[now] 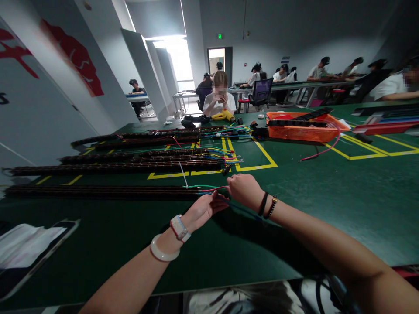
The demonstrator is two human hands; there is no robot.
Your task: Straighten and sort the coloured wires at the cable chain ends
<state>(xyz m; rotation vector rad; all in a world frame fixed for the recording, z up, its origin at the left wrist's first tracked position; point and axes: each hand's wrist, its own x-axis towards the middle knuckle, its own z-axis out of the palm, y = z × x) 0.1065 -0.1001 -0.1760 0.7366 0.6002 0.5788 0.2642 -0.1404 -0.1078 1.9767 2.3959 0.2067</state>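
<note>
Across the left half of the green table lies a long black sleeved cable bundle [108,192], its coloured wires coming out at the right end. My left hand [203,210] is at those wires, palm partly up, with its fingers bent around them. My right hand [245,191] is closed just beyond, at the end of the red wire [211,190]. A green wire [196,186] runs above the red one. A blue wire [240,209] passes below my right hand. A white cable tie [183,175] stands up from the bundle.
More cable bundles [131,167] lie farther back over yellow tape outlines. An orange basket [299,131] holds black parts. A yellow heat gun [224,115] lies at the back, with a person [220,93] seated behind. A clipboard with papers [32,244] is at left.
</note>
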